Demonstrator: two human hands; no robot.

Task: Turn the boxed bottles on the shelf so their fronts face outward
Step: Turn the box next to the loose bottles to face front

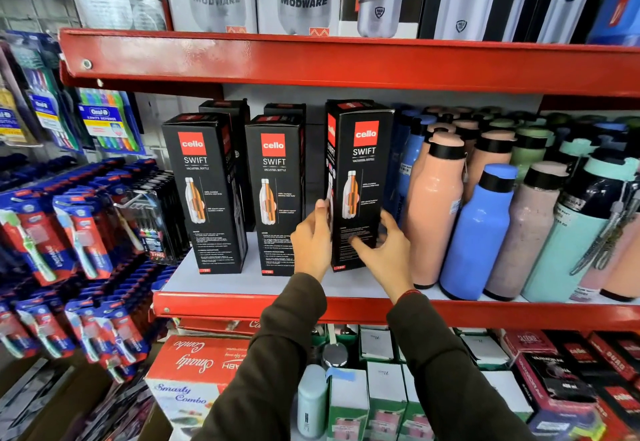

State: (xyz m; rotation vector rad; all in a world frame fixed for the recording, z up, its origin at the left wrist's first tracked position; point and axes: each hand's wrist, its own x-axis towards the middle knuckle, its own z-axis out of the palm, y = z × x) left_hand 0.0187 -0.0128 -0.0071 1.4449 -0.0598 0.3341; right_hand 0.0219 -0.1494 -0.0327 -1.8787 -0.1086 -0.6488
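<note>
Three tall black cardboard bottle boxes with red logo squares stand in a front row on the white shelf (221, 283) with a red metal lip. The right-hand black box (358, 184) stands upright between both hands, its printed front facing outward and turned slightly toward the left. The left hand (311, 238) presses against the box's left edge, thumb up along the corner, its grip closed on that side. The right hand (388, 250) lies across the lower front and right side, fingers (360, 245) spread wide over the small print, so the box sits between the two palms. The middle black box (275, 195) and the left black box (207, 191) stand apart, fronts outward, with more black boxes behind. Just right of the held box stand loose peach plastic bottles (434, 208) and a blue bottle (479, 233).
</note>
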